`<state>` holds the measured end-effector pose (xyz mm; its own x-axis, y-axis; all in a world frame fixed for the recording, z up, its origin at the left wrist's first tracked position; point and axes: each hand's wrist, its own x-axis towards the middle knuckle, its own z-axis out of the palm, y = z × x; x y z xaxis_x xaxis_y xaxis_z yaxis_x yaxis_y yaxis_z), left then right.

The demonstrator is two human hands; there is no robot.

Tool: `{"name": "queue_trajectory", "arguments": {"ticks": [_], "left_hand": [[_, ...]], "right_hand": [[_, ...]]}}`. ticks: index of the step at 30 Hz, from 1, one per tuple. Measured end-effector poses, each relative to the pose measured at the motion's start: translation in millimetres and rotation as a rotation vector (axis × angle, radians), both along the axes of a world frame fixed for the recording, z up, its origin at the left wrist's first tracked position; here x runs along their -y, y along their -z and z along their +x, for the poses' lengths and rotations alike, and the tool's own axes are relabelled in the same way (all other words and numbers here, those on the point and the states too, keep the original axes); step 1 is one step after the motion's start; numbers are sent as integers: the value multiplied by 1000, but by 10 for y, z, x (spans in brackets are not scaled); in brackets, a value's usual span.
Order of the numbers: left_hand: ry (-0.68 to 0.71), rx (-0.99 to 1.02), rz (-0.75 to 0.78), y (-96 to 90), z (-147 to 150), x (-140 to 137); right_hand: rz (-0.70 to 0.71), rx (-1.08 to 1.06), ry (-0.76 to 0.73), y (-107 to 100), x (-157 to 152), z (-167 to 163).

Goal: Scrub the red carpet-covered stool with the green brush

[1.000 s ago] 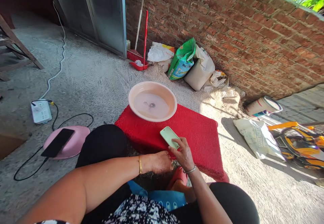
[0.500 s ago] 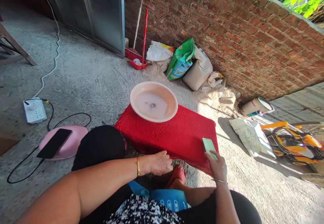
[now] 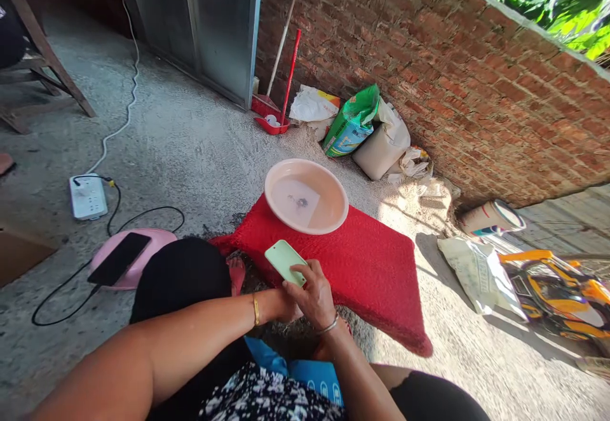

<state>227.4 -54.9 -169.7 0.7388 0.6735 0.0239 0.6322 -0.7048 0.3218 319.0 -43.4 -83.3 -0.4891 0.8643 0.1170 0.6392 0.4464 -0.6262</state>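
Note:
My right hand (image 3: 312, 291) is closed around the lower end of a pale green phone case (image 3: 286, 262). The case is tilted above the near edge of a low surface draped in red cloth (image 3: 372, 262). My left hand (image 3: 284, 307) lies beside and partly behind the right hand and wrist. Its fingers are hidden, so I cannot see whether it grips anything. Beyond the hands, a pale pink basin (image 3: 336, 214) stands on the far part of the red cloth. It holds water, with a small dark patch visible near the middle.
To the left, a black phone (image 3: 120, 259) with a cable lies on a pink round stool (image 3: 155, 243). A white power strip (image 3: 89, 197) rests on the concrete floor. Bags (image 3: 352, 119) and a red dustpan (image 3: 272, 126) line the brick wall. A yellow ride-on toy (image 3: 562, 287) stands right.
My right hand has carried the phone case leftward from the right end of the red cloth to beside my left hand. The view has shifted slightly left.

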Motion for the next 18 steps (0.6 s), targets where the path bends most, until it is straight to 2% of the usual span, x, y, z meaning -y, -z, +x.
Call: {"name": "queue_trajectory", "arguments": {"ticks": [2,4,7,9,12,13,15,18], "left_hand": [[36,-36,-9,-12,13,15],[52,-73,-8,-16,38,34],[51,-105,-27,8,61,54],[49,-109,-37,36,54,62],[42,-103,-42,75,29,75],[41,-100,-43,84,22,81],[43,-85,-39,95,13,91],[48,-40,-17,106,6,84]], "right_hand": [[-3,40,33,48,-61,46],[-47,47,106,85,-100,327],[-94,47,308,74,-99,1060],[-74,103,521,15,-71,1577],[-69,179,747,-113,-25,2023],[-69,187,769,-156,-11,2030],[-74,163,715,-226,16,1816],[-100,49,418,-269,50,1091]]}}
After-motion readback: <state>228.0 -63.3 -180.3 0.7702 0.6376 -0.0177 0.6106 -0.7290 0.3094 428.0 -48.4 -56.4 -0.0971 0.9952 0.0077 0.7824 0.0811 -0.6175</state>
